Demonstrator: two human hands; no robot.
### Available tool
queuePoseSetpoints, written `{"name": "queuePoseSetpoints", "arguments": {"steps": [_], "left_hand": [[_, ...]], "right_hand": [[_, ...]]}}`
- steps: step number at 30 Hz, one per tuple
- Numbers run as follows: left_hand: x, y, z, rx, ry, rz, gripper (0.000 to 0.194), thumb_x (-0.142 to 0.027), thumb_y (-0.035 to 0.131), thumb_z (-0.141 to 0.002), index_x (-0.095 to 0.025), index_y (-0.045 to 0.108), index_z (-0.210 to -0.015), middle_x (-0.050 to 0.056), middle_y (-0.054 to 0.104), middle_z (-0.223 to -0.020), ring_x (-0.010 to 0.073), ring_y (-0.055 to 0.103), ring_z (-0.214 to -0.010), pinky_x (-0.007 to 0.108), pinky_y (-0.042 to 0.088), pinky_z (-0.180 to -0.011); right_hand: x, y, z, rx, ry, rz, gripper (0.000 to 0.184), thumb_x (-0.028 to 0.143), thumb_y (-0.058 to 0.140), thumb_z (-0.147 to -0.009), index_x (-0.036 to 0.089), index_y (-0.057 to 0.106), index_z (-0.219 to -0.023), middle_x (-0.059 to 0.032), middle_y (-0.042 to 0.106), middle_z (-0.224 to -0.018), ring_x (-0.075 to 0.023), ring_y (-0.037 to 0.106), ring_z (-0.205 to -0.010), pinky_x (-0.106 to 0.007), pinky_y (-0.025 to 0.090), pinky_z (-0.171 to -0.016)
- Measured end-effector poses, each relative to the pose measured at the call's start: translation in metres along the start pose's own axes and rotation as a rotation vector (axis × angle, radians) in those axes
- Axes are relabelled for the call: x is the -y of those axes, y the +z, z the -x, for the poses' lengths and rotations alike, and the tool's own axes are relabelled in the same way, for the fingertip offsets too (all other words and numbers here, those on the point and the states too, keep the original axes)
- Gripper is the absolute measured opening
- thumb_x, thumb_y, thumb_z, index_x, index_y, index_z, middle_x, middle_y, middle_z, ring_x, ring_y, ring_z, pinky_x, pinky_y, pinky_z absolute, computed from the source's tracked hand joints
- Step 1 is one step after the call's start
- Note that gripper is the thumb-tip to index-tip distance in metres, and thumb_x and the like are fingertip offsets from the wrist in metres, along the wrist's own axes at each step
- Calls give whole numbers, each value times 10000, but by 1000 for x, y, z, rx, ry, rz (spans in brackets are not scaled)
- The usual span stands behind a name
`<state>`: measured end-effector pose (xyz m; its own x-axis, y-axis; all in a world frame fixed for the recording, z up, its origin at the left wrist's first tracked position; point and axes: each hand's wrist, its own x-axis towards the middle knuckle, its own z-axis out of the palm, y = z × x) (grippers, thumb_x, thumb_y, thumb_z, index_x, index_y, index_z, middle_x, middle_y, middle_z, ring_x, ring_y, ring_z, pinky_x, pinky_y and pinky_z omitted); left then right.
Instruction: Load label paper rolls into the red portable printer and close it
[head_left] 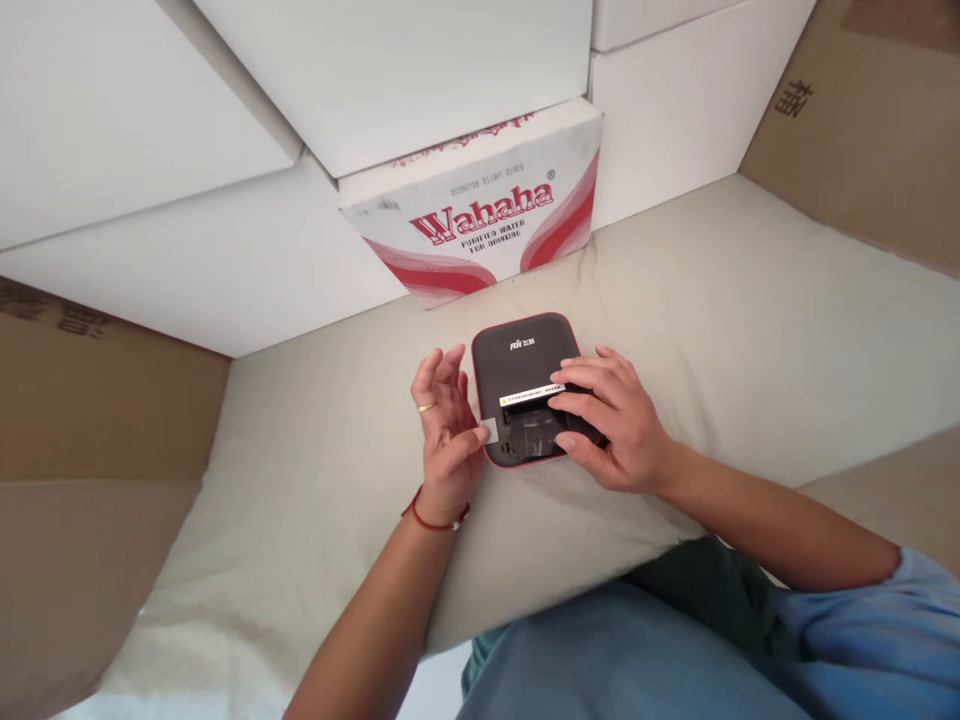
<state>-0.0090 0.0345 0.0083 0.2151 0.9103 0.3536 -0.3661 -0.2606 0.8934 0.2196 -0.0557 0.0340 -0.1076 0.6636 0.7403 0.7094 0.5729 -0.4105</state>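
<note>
A small black device with a red rim (525,355) lies on a beige cloth-covered surface (315,470). Its near part is open and shows a recess. My right hand (611,425) rests on the device's right side, its fingers curled over the open recess. My left hand (446,440) is at the device's left edge and pinches a small pale tab (491,431) between thumb and forefinger, the other fingers raised. The left hand wears a gold ring, and a red cord circles its wrist.
A white and red "Wahaha" carton (480,215) stands just behind the device. White boxes (187,130) are stacked behind it. Brown cardboard boxes stand at the left (90,450) and right (877,130). My lap in blue clothing fills the lower right.
</note>
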Motion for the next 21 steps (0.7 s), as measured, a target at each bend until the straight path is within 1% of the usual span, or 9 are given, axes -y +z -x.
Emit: {"name": "queuePoseSetpoints", "arguments": {"steps": [2,4,6,8,10,14,17,19,21], "left_hand": [[1,-3,0,57,-124,51,1044,-448,1008,-697,-540,559,-1635,-59,525,-1819,303,317,-1813,490,288,-1496],[1,-5,1,101,-208,81,1107,-470,989,-719,-586,471,-1691,-89,416,-1895,315,234,-1849,533,280,-1507],[2,-5,3,118,-264,90,1136,-503,969,-755,-597,396,-1731,-82,357,-1929,331,252,-1846,573,315,-1494],[3,-4,6,123,-302,89,1149,-535,962,-782,-594,351,-1753,-58,350,-1934,337,319,-1822,576,378,-1468],[4,-3,8,127,-330,91,1138,-548,962,-804,-596,337,-1754,-46,350,-1935,333,378,-1796,557,440,-1434],[8,-1,10,107,-324,101,1106,-577,961,-813,-565,369,-1748,-32,302,-1956,352,364,-1801,558,450,-1425],[13,0,10,113,-301,109,1063,-603,952,-814,-537,417,-1730,-21,305,-1955,369,325,-1816,573,405,-1449],[16,0,9,130,-284,126,1033,-607,948,-814,-525,445,-1713,-19,334,-1942,371,336,-1810,576,386,-1458],[17,0,9,145,-275,150,1021,-591,951,-813,-529,456,-1704,-19,357,-1931,370,357,-1800,581,391,-1454]], "right_hand": [[1,-5,-1,-12,-1,-16,231,385,633,-1097,254,750,-1247,-131,801,-1358,-338,736,-1376,-622,460,-1300],[2,-11,-2,-26,-20,-29,229,399,632,-1100,263,771,-1223,-134,788,-1360,-346,719,-1380,-645,482,-1283],[4,-16,-2,-28,-59,-41,237,440,634,-1103,293,799,-1189,-108,806,-1282,-341,714,-1321,-629,546,-1195],[5,-20,1,-8,-87,-28,255,486,634,-1107,327,826,-1160,-67,830,-1142,-316,714,-1174,-565,593,-1037],[6,-20,4,19,-92,4,272,501,626,-1115,339,843,-1145,-39,840,-1053,-283,691,-1029,-510,578,-907],[6,-17,4,28,-129,-2,219,421,665,-1102,318,847,-1164,-33,857,-1064,-266,663,-981,-486,549,-875],[6,-21,-8,26,-159,-35,199,388,671,-1107,271,829,-1072,-50,840,-988,-261,664,-953,-465,552,-863],[5,-26,-24,85,-107,-98,251,363,636,-1135,245,812,-1000,-56,825,-946,-234,682,-899,-426,564,-841],[2,-32,-46,220,60,-143,288,351,596,-1160,228,821,-1030,-55,829,-972,-199,715,-857,-373,577,-820]]}}
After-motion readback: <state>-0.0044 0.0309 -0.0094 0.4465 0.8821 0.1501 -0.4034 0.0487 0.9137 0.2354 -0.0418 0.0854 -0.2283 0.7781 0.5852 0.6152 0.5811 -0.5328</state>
